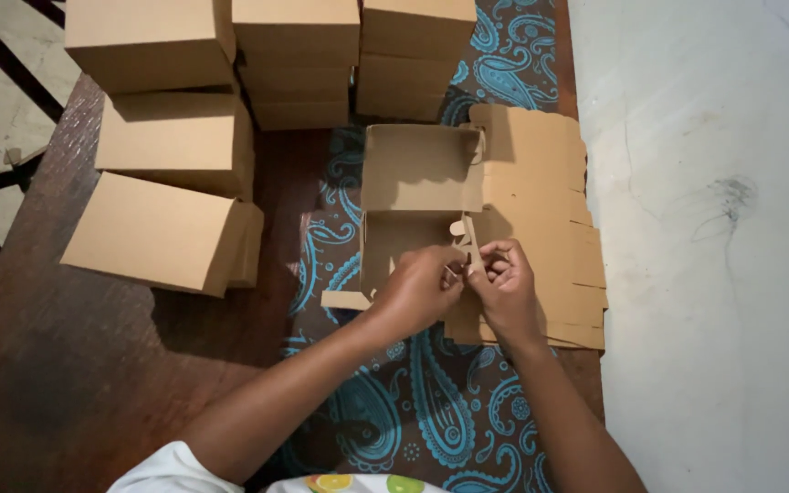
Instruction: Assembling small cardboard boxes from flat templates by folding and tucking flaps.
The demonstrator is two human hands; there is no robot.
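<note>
A dark wooden tabletop (pixel 93 365) carries a brown cloth with blue paisley (pixel 431 402), hard against a pale plastered wall (pixel 705 228). Near the cloth's middle, both hands, left hand (pixel 422 290) and right hand (pixel 504 285), meet and pinch a flap of the half-folded cardboard box (pixel 417 196), which rests on a stack of flat blanks (pixel 541 210); finished boxes (pixel 175 137) crowd the far left.

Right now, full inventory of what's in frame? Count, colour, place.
half-folded box: 1, brown cardboard, open, centre of the cloth, at both hands
box flap: 1, brown, upright at the open box's near right corner, pinched by both hands
flat box blanks: 1 stack, count unclear, brown, right of the open box
finished boxes: at least 7, brown, closed, stacked along the far and left parts of the table
paisley cloth: 1, dark brown with blue pattern, under the open box and blanks
wooden table: 1, dark reddish brown, left and near
floor: pale grey, right of the table
left hand: fingers on the flap
right hand: fingers on the flap
</note>
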